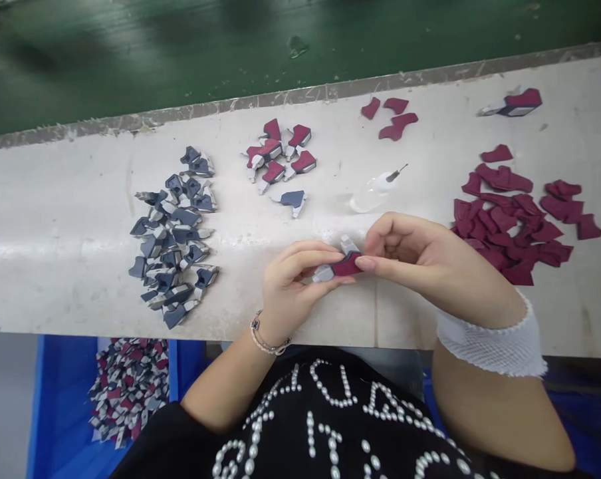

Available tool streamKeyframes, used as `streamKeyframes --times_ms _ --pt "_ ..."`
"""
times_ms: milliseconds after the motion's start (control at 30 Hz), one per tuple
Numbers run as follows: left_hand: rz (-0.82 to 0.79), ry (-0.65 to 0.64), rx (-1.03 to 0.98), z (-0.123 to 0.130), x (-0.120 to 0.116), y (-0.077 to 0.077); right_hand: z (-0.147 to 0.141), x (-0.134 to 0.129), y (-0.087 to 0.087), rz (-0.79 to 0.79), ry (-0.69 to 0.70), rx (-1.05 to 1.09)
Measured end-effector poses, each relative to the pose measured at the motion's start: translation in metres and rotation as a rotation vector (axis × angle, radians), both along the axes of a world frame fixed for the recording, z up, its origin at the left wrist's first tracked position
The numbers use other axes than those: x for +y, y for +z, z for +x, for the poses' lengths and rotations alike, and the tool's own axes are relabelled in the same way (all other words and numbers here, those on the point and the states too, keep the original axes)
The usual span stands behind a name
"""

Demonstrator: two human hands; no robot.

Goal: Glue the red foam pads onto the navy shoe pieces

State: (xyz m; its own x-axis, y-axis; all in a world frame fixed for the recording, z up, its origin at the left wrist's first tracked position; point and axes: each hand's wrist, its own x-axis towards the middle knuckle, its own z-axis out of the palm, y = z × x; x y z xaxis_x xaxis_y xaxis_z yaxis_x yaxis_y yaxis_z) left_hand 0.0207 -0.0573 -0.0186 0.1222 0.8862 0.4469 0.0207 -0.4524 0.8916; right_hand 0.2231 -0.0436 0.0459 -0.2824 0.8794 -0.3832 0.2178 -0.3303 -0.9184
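Between my two hands is a small grey plastic part with a maroon panel (346, 265) on its upper face. My left hand (300, 273) pinches its grey end between thumb and fingers. The thumb of my right hand (405, 253) presses on the maroon panel's right end, with the fingers curled behind. A white glue bottle with a thin needle tip (380, 183) lies just beyond my hands. To its left rests a single grey-blue part (293, 199) without a maroon face.
A heap of grey-blue parts (175, 233) lies at left. Several maroon-faced parts (280, 150) sit at the back. Loose maroon panels (510, 219) are piled at right, a few more (393, 126) further back. One maroon-faced part (514, 103) lies far right. A blue bin (61, 399) stands below the table (56, 266).
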Motion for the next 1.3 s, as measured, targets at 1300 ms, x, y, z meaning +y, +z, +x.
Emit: streamKeyframes --times_ms 1300 --pt "-0.318 -0.155 -0.018 -0.002 -0.007 0.001 0.005 -0.004 0.005 0.392 0.275 -0.29"
